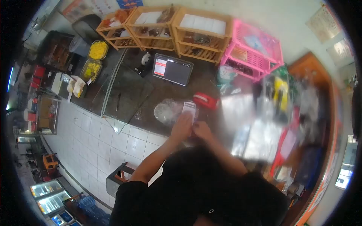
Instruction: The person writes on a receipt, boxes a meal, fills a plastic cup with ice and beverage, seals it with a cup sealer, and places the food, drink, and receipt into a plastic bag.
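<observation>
In front of me at the counter's near edge, my left hand (183, 125) is closed on a white printed slip (189, 109), which sticks up beyond its fingers. Close beside it on the right, my right hand (202, 130) is curled with its fingers together; what it pinches is too small to make out. A crumpled clear plastic bag (165, 112) lies just left of my hands. Beyond them to the right sits a red tape dispenser or similar red device (205, 101); blur hides its exact kind.
A tablet (172, 69) stands on the dark counter (139, 113). Wooden racks (203, 37) and a pink rack (252, 51) line the back. Blurred plastic packaging (260, 139) covers the right side. Yellow-filled trays (98, 50) and a glass panel (130, 88) are left.
</observation>
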`<state>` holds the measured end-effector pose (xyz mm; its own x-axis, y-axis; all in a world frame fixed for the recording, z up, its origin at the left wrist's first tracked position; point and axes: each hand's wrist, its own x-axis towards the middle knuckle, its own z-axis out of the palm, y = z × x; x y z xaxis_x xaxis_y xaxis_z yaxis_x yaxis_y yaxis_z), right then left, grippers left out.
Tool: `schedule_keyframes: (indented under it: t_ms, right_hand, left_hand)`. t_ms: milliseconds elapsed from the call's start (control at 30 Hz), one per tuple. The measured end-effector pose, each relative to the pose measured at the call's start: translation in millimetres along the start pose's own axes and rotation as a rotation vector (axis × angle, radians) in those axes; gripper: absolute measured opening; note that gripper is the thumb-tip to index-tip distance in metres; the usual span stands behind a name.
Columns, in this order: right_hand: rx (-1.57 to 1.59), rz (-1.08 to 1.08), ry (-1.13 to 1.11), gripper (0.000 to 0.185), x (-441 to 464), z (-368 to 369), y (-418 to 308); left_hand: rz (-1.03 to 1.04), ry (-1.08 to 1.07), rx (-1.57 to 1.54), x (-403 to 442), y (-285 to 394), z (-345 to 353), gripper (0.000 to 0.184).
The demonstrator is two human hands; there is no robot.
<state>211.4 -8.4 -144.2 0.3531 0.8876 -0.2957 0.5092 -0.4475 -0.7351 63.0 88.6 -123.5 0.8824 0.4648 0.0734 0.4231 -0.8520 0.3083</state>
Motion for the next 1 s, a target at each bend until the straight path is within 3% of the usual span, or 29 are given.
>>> schedule_keyframes:
  t_ms: [33,67,133,167,233,333,433,467,533,567,633,733,800,967,1000]
  right_hand:
    - [-0.066,-0.090,0.158,0.023,-2,-27,-15]
    - [-0.071,0.105,0.238,0.026,-6,-77,-56]
    - [-0.150,-0.173,0.570,0.034,30,-105,-24]
    - [-0.154,-0.173,0.570,0.034,51,-121,-8]
    - [-0.285,-0.196,0.094,0.039,84,-146,16]
    - [-0.313,-0.303,-0.013,0.040,105,-158,-4]
    - [-0.425,-0.351,-0.187,0.042,87,-170,-3]
    - [-0.428,-0.362,-0.190,0.042,86,-161,1]
    - [-0.378,-0.126,0.012,0.039,85,-135,22]
    - [-0.372,-0.114,0.011,0.039,81,-130,20]
    - [-0.073,0.004,0.314,0.033,73,-120,3]
    - [0.310,0.182,0.251,0.028,88,-120,4]
    - [0.408,0.280,0.248,0.026,100,-118,23]
    - [0.685,0.262,0.057,0.029,101,-103,53]
    - [0.789,0.033,0.218,0.030,85,-100,48]
  left_hand:
    - [0.009,0.003,0.004,-2,2,8,0.057]
    - [-0.030,0.051,0.058,-2,3,15,0.059]
    - [-0.066,0.102,0.107,-1,12,13,0.061]
    - [-0.076,0.094,0.024,-3,22,-5,0.064]
    - [-0.094,0.085,-0.051,0,42,-27,0.066]
    - [-0.144,0.007,0.061,25,33,-34,0.072]
    - [-0.339,-0.115,-0.127,28,28,0,0.075]
    - [-0.366,-0.178,-0.170,24,29,-6,0.076]
    - [-0.388,-0.258,-0.212,11,26,-9,0.077]
    - [-0.292,-0.239,-0.145,3,23,-6,0.077]
    - [-0.169,-0.232,-0.088,-6,20,-9,0.077]
    - [-0.063,-0.280,-0.137,-1,14,-24,0.080]
    - [0.043,-0.167,-0.087,4,10,-15,0.084]
    - [0.062,-0.180,-0.093,11,6,-4,0.084]
    - [0.067,-0.128,-0.089,12,7,-4,0.083]
